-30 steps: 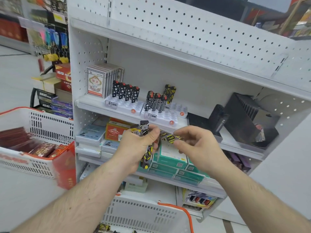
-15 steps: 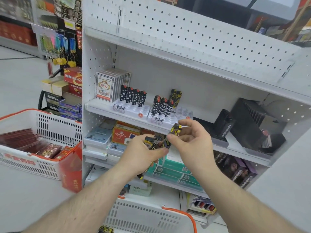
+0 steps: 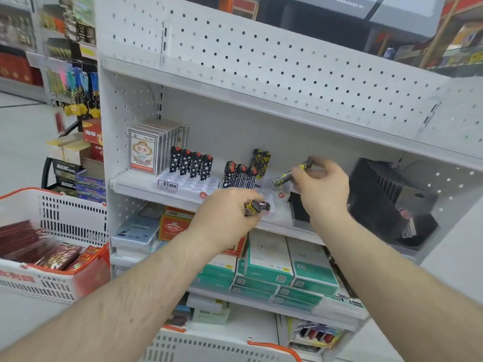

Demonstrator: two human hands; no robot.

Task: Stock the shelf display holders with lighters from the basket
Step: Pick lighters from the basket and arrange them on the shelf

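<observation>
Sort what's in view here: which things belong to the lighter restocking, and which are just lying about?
Job:
- right hand, pinching a lighter near the right holder
- left hand, gripping spare lighters
- left holder, with star lighters
- basket at the bottom edge

Lying about:
- card packs
- teal boxes
- black stand
- red-packet basket

On the middle shelf [image 3: 146, 188], a row of boxed card packs [image 3: 146, 150] stands at far left. Right of it sits the left display holder [image 3: 188, 182] with four lighters [image 3: 190, 164] upright along its far edge. The right display holder [image 3: 271, 202] adjoins it, lighters [image 3: 243, 173] upright in its far left part. A slotted rack [image 3: 386, 194] stands at far right. One basket [image 3: 65, 215] sits left of the unit, another basket [image 3: 209, 346] near, below the shelves.
</observation>
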